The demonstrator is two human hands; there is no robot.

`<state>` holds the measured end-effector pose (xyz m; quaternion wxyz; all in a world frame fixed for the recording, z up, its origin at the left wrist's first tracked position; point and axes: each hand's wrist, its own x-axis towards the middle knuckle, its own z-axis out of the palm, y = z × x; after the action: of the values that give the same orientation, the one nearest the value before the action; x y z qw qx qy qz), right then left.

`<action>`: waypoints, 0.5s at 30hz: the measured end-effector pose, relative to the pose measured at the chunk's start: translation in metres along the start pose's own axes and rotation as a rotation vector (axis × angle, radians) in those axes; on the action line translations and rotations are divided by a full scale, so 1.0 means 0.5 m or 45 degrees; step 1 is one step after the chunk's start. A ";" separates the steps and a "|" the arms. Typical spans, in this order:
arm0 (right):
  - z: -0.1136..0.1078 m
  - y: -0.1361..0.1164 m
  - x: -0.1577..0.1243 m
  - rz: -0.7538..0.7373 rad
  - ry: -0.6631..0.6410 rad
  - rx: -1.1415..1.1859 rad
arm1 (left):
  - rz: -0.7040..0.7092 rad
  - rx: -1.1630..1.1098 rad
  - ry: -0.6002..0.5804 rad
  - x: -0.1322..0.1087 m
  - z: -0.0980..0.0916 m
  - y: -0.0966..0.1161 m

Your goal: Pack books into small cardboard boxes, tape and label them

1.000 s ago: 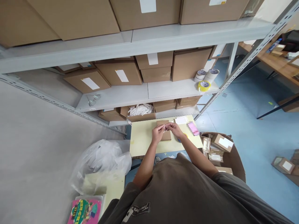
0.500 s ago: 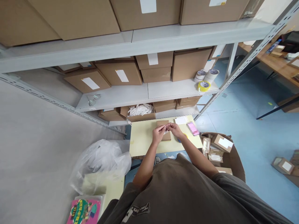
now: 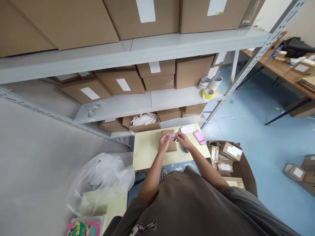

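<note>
My left hand [image 3: 163,142] and my right hand [image 3: 181,140] meet above a small brown cardboard box [image 3: 169,144] lying flat on a pale yellow table [image 3: 147,149]. Both hands pinch a small pale slip [image 3: 174,134] between their fingertips, too small to name. A white sheet [image 3: 187,128] and a blurred pink item [image 3: 199,137] lie on the table to the right of my hands.
A grey metal shelf rack [image 3: 147,101] full of cardboard boxes stands behind the table, with tape rolls [image 3: 208,87] on its right end. A round bin [image 3: 242,164] of small boxes sits at my right. A clear plastic bag [image 3: 103,178] lies at my left.
My hands have stayed together over the small box, still pinching the slip. The view has shifted slightly, so everything sits a bit lower and to the left.
</note>
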<state>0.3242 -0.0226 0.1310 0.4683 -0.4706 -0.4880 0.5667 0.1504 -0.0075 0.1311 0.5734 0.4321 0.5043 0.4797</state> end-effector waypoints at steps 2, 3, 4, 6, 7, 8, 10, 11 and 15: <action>-0.011 0.000 -0.007 -0.001 -0.006 -0.002 | 0.041 0.078 0.012 0.000 0.017 -0.005; -0.018 0.000 -0.011 0.005 0.004 0.004 | 0.049 0.106 0.047 0.001 0.023 -0.009; -0.026 0.001 -0.015 0.020 0.025 0.019 | 0.048 0.118 0.092 0.002 0.029 -0.013; -0.042 0.006 -0.023 0.078 0.096 0.071 | 0.038 0.091 0.204 0.006 0.037 -0.023; -0.050 0.009 -0.026 0.114 0.141 0.105 | 0.035 0.069 0.253 0.006 0.040 -0.028; -0.056 0.013 -0.029 0.148 0.190 0.141 | 0.038 0.055 0.286 0.006 0.044 -0.034; -0.063 0.023 -0.030 0.187 0.277 0.207 | 0.049 0.057 0.297 0.000 0.055 -0.046; -0.063 0.028 -0.028 0.187 0.301 0.226 | 0.053 0.070 0.279 -0.005 0.061 -0.052; -0.049 0.047 -0.015 0.126 0.252 0.167 | 0.044 0.088 0.192 -0.021 0.082 -0.071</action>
<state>0.3477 -0.0292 0.1060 0.5154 -0.5162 -0.3774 0.5705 0.1946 -0.0240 0.1028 0.5101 0.4229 0.5549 0.5031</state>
